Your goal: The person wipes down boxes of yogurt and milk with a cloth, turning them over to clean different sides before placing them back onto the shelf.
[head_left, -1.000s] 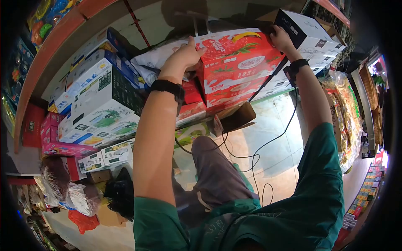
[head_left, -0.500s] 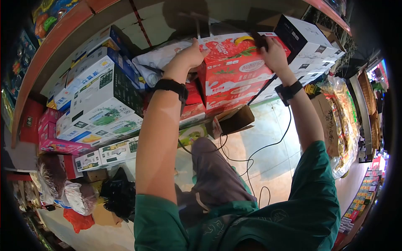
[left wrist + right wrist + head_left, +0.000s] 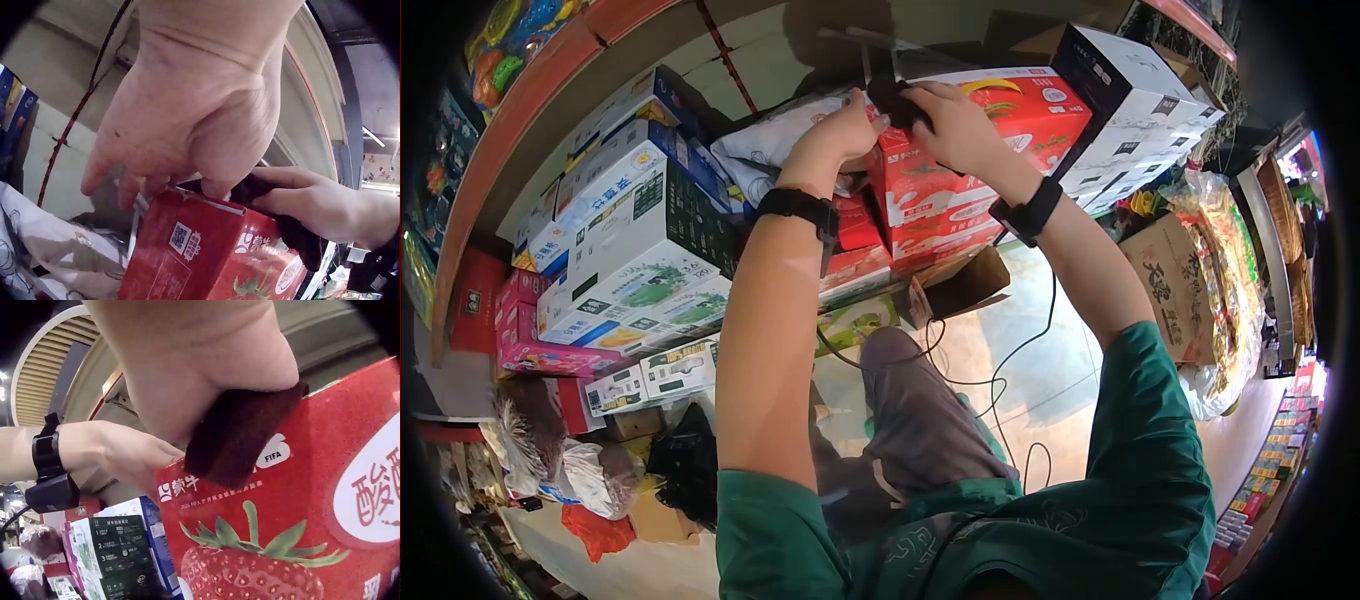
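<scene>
I have the right hand (image 3: 960, 125) pinching a dark cloth (image 3: 895, 100) against the top of the red carton (image 3: 980, 140), near its left edge. The left hand (image 3: 845, 130) rests there with fingers fairly straight, steadying it. The carton tops a stack (image 3: 920, 225); pushing hard sideways could, I judge, slide it off.

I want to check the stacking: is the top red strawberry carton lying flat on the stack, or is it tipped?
Flat, it seems. The red strawberry carton lies square on the red cartons below, while the left hand and right hand rest on top.
</scene>
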The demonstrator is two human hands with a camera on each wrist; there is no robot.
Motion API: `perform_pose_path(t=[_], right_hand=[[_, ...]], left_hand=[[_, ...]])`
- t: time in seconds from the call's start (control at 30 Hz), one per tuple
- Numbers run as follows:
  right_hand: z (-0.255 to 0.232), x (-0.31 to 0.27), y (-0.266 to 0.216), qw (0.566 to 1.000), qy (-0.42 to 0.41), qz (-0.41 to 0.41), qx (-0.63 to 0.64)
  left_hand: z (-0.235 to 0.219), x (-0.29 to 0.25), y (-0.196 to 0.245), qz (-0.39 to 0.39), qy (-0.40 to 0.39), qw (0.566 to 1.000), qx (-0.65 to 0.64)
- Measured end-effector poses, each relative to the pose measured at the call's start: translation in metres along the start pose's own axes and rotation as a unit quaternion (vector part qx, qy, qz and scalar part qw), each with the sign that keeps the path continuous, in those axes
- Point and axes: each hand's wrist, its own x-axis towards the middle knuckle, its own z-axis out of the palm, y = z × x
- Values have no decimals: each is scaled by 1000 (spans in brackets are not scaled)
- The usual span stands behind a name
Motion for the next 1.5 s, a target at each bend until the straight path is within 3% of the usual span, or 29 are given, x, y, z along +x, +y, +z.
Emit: perform_pose_path(t=[0.2,0.6,0.77,0.97,1.07,1.1,1.2,1.37,1.47,1.5], right_hand=[[-1,9,9,998,-44,-14,-32],[-76,-32,183,978,-61,131,-148],[-84,-42,191,972,-36,152,-175],[-70,-58,172,972,94,166,-135],[-53,-71,145,950,243,133,-141],[-48,-75,130,945,265,161,-107],[-16,-82,107,897,394,184,-79],[43,-89,86,854,450,254,-62],[62,-95,76,820,494,286,33],[65,-97,73,786,514,319,124]], left_hand=[[-4,-4,3,2,-2,1000,24],[0,-4,-1,-26,-22,999,-30],[0,-5,-4,-4,-20,999,-44],[2,-7,-4,-2,-13,999,-51],[2,-7,-5,5,-13,998,-58],[3,-5,-7,11,-10,998,-58],[4,-2,-9,8,-9,998,-59],[4,0,-13,19,-12,997,-75],[7,1,-17,43,8,994,-99],[8,2,-18,42,8,994,-102]])
